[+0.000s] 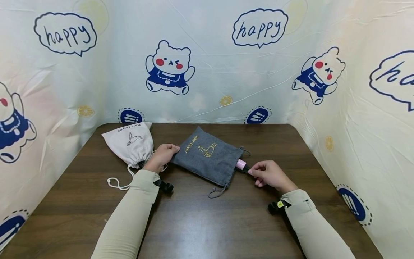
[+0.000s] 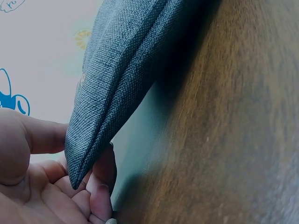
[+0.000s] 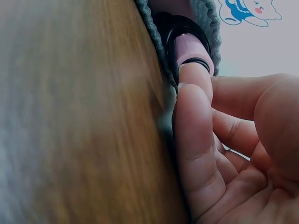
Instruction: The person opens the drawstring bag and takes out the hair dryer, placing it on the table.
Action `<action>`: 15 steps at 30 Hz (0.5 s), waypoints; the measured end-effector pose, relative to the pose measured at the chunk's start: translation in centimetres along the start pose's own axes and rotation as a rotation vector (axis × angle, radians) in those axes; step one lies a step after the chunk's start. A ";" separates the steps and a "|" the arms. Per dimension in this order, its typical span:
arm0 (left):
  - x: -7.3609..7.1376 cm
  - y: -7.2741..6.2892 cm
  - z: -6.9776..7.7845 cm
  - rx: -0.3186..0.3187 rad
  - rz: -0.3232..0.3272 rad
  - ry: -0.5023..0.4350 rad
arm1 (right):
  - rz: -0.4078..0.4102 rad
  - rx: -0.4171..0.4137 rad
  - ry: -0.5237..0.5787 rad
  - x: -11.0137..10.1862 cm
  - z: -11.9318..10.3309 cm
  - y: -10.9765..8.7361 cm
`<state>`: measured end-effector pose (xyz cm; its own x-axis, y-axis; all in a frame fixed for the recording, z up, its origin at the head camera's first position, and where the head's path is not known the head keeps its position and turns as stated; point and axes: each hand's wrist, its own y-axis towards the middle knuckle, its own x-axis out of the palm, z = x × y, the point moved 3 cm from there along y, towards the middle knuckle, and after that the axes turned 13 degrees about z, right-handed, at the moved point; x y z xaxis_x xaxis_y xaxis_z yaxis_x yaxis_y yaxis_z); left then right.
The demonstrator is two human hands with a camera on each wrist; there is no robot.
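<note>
A grey drawstring bag (image 1: 210,154) printed "Hair Dryer" lies on the table, its mouth facing right. My left hand (image 1: 164,154) pinches the bag's closed left corner; in the left wrist view that corner (image 2: 93,135) sits between thumb and fingers. Out of the mouth pokes the pink handle end (image 1: 241,164) of a hair dryer with a black cord, the rest hidden inside. My right hand (image 1: 270,174) pinches the hair dryer at its cord end. From the right wrist, black cord loops show around the pink handle (image 3: 191,49), fingertips right at its end.
A white drawstring bag (image 1: 132,144), also printed "Hair Dryer", lies just left of my left hand, its white cord (image 1: 119,185) trailing on the brown table (image 1: 200,223). A printed curtain (image 1: 207,72) stands behind the table and along its sides.
</note>
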<state>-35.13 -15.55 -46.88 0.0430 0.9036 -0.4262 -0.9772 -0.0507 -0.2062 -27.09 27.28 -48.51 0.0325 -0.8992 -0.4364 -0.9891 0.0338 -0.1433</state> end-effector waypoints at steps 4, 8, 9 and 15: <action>0.0 0.0 0.0 0.002 0.003 -0.004 | 0.001 0.000 -0.004 -0.4 0.1 -0.1; 0.1 0.1 0.0 0.008 0.016 -0.009 | 0.002 0.002 -0.004 -0.7 0.2 -0.2; 0.0 0.1 0.0 0.011 0.019 -0.009 | 0.002 0.004 -0.003 -0.7 0.3 -0.2; -0.1 0.0 0.0 0.007 0.027 -0.003 | 0.001 0.011 0.004 -0.9 0.4 -0.3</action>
<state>-35.16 -15.59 -46.81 0.0155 0.9033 -0.4287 -0.9794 -0.0726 -0.1884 -26.80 28.19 -48.43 0.0306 -0.9008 -0.4332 -0.9875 0.0397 -0.1524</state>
